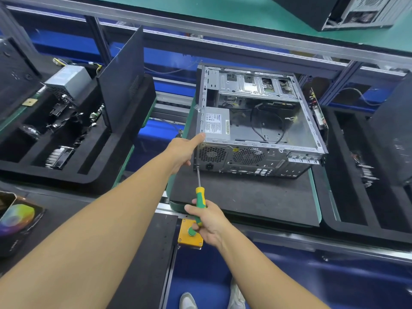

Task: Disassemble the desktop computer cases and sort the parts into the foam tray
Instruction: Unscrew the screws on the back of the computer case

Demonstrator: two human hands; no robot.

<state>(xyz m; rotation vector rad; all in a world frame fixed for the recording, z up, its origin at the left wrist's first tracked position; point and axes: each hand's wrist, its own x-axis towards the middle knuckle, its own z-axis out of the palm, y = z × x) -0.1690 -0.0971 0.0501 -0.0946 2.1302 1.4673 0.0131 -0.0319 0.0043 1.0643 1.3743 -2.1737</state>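
Right grip (pixel 209 221) round screwdriver (pixel 199 192), case (pixel 256 121) on black mat (pixel 256 197), workshop

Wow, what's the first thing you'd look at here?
The open computer case in the middle, with its side off so you can see right inside. Next, the green and yellow screwdriver in the right hand, its tip at the case's back corner, where the left hand holds on. On the left, a black foam tray already holds loose parts.
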